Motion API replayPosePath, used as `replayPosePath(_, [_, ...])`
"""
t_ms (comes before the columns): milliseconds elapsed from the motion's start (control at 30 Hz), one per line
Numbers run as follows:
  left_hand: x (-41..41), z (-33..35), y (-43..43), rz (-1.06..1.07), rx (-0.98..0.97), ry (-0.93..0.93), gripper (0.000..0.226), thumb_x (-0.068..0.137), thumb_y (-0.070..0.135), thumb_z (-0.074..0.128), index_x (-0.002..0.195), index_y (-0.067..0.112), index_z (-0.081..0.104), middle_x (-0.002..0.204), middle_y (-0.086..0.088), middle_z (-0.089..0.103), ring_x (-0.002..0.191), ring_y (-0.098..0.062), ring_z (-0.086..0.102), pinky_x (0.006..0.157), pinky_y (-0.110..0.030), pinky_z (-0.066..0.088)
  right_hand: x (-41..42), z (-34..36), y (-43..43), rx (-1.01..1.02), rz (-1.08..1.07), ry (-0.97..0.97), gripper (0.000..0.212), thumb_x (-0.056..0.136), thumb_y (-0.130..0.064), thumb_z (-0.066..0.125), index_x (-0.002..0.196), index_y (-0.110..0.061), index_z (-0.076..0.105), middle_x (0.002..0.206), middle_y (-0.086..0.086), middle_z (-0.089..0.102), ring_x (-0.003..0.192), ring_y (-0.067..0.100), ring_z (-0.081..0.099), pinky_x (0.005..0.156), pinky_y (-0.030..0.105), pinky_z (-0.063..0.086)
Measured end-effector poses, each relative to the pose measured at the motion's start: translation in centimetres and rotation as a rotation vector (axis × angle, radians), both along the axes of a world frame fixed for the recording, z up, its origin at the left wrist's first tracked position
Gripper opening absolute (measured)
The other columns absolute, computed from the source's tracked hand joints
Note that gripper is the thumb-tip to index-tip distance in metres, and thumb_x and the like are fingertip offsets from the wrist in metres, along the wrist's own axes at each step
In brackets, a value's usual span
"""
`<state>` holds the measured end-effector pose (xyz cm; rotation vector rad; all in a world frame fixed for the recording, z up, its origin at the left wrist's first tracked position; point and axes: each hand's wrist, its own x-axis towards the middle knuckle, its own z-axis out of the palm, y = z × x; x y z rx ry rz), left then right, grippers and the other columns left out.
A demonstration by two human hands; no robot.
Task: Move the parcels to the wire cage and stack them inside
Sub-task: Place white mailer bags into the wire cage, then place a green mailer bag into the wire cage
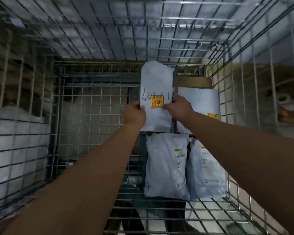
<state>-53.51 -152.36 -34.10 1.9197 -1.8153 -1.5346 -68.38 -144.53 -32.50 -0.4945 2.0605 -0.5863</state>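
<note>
While my left hand (134, 114) and right hand (178, 110) pinch its side edges, I hold the white parcel (157, 92) lengthwise, pointing away, inside the wire cage (92, 106) above other parcels (185, 165).

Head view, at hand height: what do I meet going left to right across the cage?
left cage wall → left hand → held white parcel with a yellow sticker, gripped by both hands → right hand → second white parcel → right cage wall
</note>
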Motion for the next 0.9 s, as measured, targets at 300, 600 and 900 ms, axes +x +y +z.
replayPosePath(300, [-1.3,-2.6,1.1,-0.057,0.045,0.019,0.028,0.097,0.013,0.066,0.123,0.021,0.075,0.115,-0.002,0.076,0.102,-0.021,0.07,0.07,-0.02,0.053,-1.4,-2.3,-0.2,0.088,0.008,-0.029,0.04,0.092,-0.029,0.076,0.127,-0.013,0.068,0.13,0.01,0.07,0.118,0.03,0.065,0.097,0.033,0.051])
replayPosePath(600, [-0.4,1.2,0.8,-0.088,0.053,-0.081,0.068,0.092,0.018,0.077,0.153,0.015,0.047,0.152,-0.016,0.047,0.133,-0.033,0.055,0.107,-0.046,0.053,-0.1,1.8,1.1,0.062,-0.109,0.06,0.051,0.093,-0.025,0.072,0.137,-0.009,0.051,0.126,0.011,0.061,0.105,0.027,0.057,0.082,0.03,0.044])
replayPosePath(900, [4.9,17.3,1.6,-0.025,0.156,0.181,0.029,0.089,0.011,0.079,0.115,0.021,0.073,0.095,0.011,0.073,0.07,0.006,0.064,0.053,-0.007,0.046,7.8,17.5,2.8,-0.146,-0.209,-0.251,0.026,0.092,-0.014,0.078,0.116,-0.007,0.07,0.101,0.013,0.071,0.088,0.024,0.068,0.101,0.052,0.057])
